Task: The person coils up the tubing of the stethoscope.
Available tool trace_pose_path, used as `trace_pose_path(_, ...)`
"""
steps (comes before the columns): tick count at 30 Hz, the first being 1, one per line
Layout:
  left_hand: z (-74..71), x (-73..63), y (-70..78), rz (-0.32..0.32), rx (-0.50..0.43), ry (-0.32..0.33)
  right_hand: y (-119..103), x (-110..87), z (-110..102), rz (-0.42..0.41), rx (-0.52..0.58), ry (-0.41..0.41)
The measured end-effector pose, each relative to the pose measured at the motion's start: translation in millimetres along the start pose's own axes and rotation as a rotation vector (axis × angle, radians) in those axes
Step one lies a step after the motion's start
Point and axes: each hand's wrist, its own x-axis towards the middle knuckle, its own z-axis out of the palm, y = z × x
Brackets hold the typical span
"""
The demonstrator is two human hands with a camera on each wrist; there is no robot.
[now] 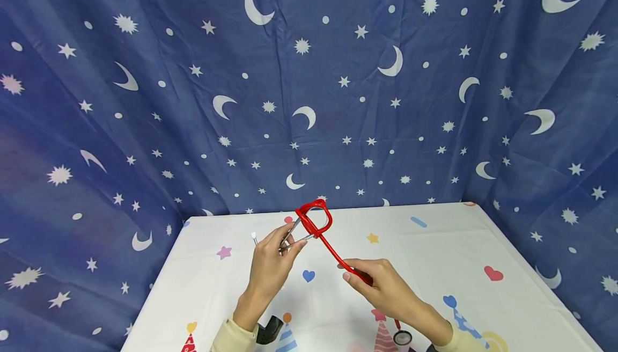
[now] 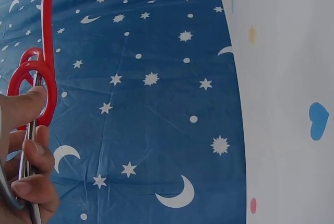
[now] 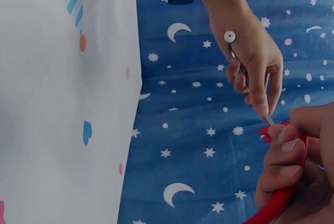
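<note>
- Where the two hands meet over the bench (image 1: 425, 255), a red stethoscope is held up between them, and what counts is the line of its tube (image 1: 333, 251): it slants straight from a loop (image 1: 330, 219), far and to the left, down to the right hand (image 1: 383, 285), near and to the right.
- That loop sits just past the fingertips of the left hand (image 1: 271, 258), so the left is much the nearer of the two; the right has only the tube to reach it by.
- Metal arms (image 1: 299, 242) run from the left hand up into the loop, crossing the tube's slant at an angle. Whether the red is wound about both arms or just one, I can't swear to from here; it's small and overlapped.
- Left hand: raised from the near edge, fingers pointing away from the body, thumb and fingers pinching the metal arms. One white ear tip (image 1: 254, 235) pokes out on its outer side.
- Right hand: coming in aslant from the near right corner, back of the hand uppermost, fingers and thumb curled round the tube.
- Below the right forearm shows the disc (image 1: 402, 337); hanging or resting, I can't tell.
</note>
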Motion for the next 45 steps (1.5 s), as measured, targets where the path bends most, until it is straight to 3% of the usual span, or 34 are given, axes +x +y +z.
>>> trace_pose_path(9, 1.3, -0.3, -5.9, -0.049, 0.01, 0.028, -8.1, -9.0, 2.3, -0.053, -0.01, -0.022)
trace_pose_path(15, 0.9, -0.6, -6.6, -0.064, 0.042, 0.059, -11.3, -13.0, 2.0, -0.04, 0.02, -0.045)
trace_pose_path(21, 3.5, -3.4, -7.8, -0.043, 0.107, 0.05, -17.4, -15.1, -1.1, -0.161, 0.034, -0.02)
trace_pose_path(27, 6.8, -6.2, -6.2, 0.021, 0.149, 0.003, -21.5, -11.8, -11.7, -0.235, 0.031, 0.04)
trace_pose_path(35, 14.2, -11.5, 0.1, 0.187, 0.178, -0.155, -25.4, 1.5, -31.2, -0.235, -0.04, 0.077)
trace_pose_path(45, 16.8, -11.5, 9.6, 0.309, 0.136, -0.226, -19.6, 29.9, -53.2, -0.329, -0.136, 0.142)
